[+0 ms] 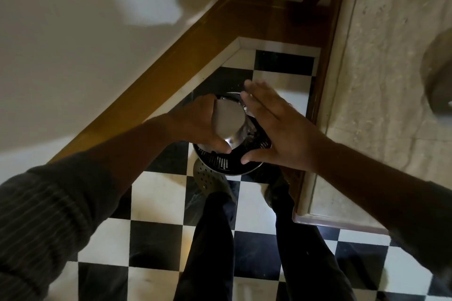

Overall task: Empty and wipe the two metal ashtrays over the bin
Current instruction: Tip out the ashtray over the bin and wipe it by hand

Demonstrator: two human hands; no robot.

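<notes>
My left hand (198, 124) grips a round metal ashtray (228, 121), turned upside down so its flat base faces up, right above the perforated black bin (244, 157) on the floor. My right hand (271, 124) is flat with fingers spread, its palm close to the ashtray's right side. Some pale bits show at the ashtray's far edge, under my right fingers. A second metal ashtray (437, 80) rests at the right edge, on the stone counter (381, 56).
The bin stands in a corner of the black-and-white checkered floor (156, 242), between a wooden skirting (186, 56) along the pale wall and the counter's wooden side. My legs and shoes (210, 178) are just behind the bin.
</notes>
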